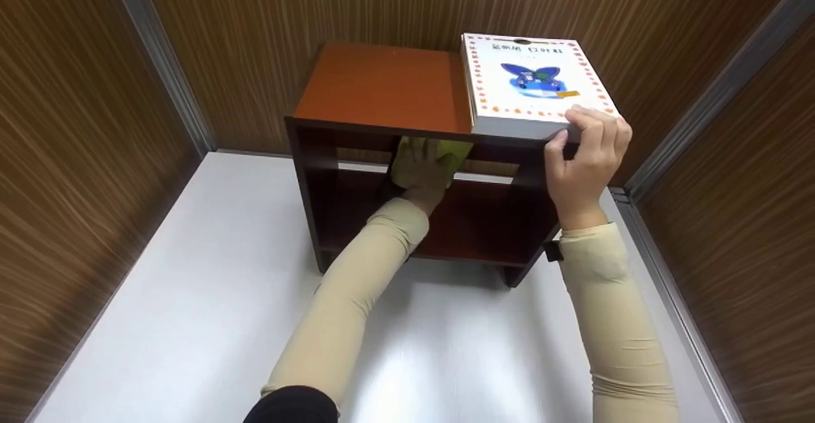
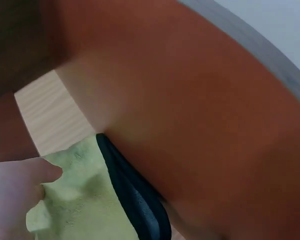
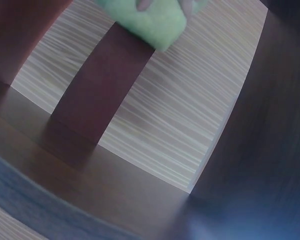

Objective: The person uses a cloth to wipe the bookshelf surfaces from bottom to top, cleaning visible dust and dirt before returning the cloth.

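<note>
My left hand (image 1: 420,167) reaches into the small brown shelf (image 1: 388,85) and grips a yellow-green cloth (image 2: 85,195). The cloth has a dark border along one side, seen in the left wrist view. In the right wrist view the cloth (image 3: 160,25) meets the dark back slat (image 3: 97,85), with fingertips on it. My right hand (image 1: 589,158) holds the front right corner of a stack of white picture books (image 1: 528,79) on the shelf's top. Its fingers curl over the cover and the thumb lies at the front edge. The cover shows a blue butterfly-like picture.
The shelf stands on a white surface (image 1: 210,295) against a wood-grain panel (image 1: 305,9). Similar panels rise at left and right, with grey metal strips (image 1: 159,53) at the corners. Inside the shelf is a lower board (image 1: 484,225), and its back has gaps around the slats.
</note>
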The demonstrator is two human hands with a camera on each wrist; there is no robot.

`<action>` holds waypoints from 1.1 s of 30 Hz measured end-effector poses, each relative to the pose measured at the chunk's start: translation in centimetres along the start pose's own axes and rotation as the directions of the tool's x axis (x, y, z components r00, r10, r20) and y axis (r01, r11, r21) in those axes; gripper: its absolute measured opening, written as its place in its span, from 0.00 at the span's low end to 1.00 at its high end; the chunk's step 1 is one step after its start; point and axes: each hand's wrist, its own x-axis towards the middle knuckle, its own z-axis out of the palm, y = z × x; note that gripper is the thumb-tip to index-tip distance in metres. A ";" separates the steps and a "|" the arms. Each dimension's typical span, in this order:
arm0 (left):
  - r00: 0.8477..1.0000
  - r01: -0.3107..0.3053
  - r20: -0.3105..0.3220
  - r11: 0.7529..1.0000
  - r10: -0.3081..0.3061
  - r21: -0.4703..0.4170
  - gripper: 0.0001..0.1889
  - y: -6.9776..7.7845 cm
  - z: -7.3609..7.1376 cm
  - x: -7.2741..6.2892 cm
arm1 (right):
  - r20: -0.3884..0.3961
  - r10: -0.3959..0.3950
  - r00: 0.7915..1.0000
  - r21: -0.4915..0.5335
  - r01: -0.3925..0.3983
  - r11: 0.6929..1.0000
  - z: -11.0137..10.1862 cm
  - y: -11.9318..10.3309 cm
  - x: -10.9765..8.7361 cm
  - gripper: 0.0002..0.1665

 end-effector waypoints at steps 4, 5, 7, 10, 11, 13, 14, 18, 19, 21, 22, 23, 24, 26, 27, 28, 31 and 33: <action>0.997 -0.043 -0.056 0.999 0.045 0.027 0.31 1.6 -0.3 0.4 | -0.007 -0.003 1.000 0.000 0.003 1.000 0.0 -0.1 0.1 0.14; 0.996 -0.054 -0.069 0.998 0.056 0.033 0.31 1.9 -0.4 0.5 | -0.012 -0.004 1.000 -0.001 0.004 1.000 0.0 -0.1 0.2 0.13; 0.994 -0.068 -0.084 0.997 0.072 0.047 0.31 2.6 -0.6 0.6 | -0.020 -0.003 1.000 0.001 0.003 1.000 0.0 -0.1 0.2 0.13; 0.993 -0.071 -0.085 0.994 0.078 0.084 0.30 3.4 -1.0 0.5 | -0.019 -0.004 1.000 -0.003 0.004 1.000 -0.1 -0.2 0.2 0.13; 0.994 -0.067 -0.084 0.993 0.075 0.094 0.30 3.7 -1.0 0.5 | -0.017 -0.001 1.000 -0.002 0.001 1.000 -0.1 -0.2 0.1 0.13; 0.994 -0.065 -0.080 0.992 0.073 0.105 0.30 4.3 -1.1 0.6 | -0.011 -0.001 1.000 -0.003 0.001 1.000 -0.1 -0.2 0.1 0.13; 0.994 -0.067 -0.077 0.992 0.076 0.111 0.30 4.5 -1.2 0.6 | -0.008 -0.003 1.000 -0.004 0.003 1.000 -0.1 -0.3 0.1 0.13; 0.994 -0.072 -0.075 0.992 0.080 0.100 0.30 5.5 -1.4 1.0 | -0.009 -0.011 1.000 -0.004 0.011 1.000 -0.1 -0.2 0.2 0.13; 0.995 -0.069 -0.069 0.993 0.076 0.095 0.30 5.8 -1.5 1.0 | -0.012 -0.016 1.000 -0.005 0.016 1.000 -0.1 -0.2 0.2 0.13; 0.996 -0.061 -0.053 0.994 0.066 0.086 0.31 6.3 -1.7 1.2 | -0.018 -0.022 1.000 -0.006 0.022 1.000 -0.1 -0.1 0.2 0.13; 0.997 -0.059 -0.040 0.995 0.063 0.085 0.31 6.5 -1.8 1.2 | -0.020 -0.025 0.999 -0.006 0.025 1.000 -0.1 -0.1 0.2 0.13; 0.998 -0.057 -0.026 0.995 0.059 0.085 0.32 6.8 -1.9 1.3 | -0.022 -0.027 0.999 -0.007 0.027 1.000 -0.1 -0.1 0.2 0.12; 0.998 -0.055 -0.016 0.995 0.057 0.087 0.32 7.0 -2.0 1.3 | -0.023 -0.027 0.999 -0.007 0.027 1.000 -0.1 -0.1 0.2 0.12; 0.998 -0.065 -0.014 0.995 0.066 0.073 0.32 7.5 -2.0 1.3 | -0.020 -0.027 0.999 -0.010 0.027 1.000 -0.1 -0.1 0.1 0.12; 0.997 -0.071 -0.017 0.995 0.072 0.063 0.32 7.7 -2.1 1.4 | -0.019 -0.024 1.000 -0.008 0.023 1.000 -0.1 -0.1 0.1 0.12; 0.997 -0.076 -0.022 0.996 0.077 0.054 0.32 7.9 -2.1 1.4 | -0.016 -0.020 1.000 -0.006 0.020 1.000 -0.1 -0.1 0.0 0.12; 0.996 -0.088 -0.029 0.996 0.089 0.025 0.34 8.4 -2.3 1.4 | -0.006 -0.013 1.000 -0.002 0.013 1.000 -0.1 -0.1 0.1 0.12; 0.995 -0.093 -0.024 0.996 0.093 0.012 0.35 8.7 -2.5 1.4 | -0.003 -0.012 1.000 -0.003 0.012 1.000 -0.2 0.0 0.1 0.12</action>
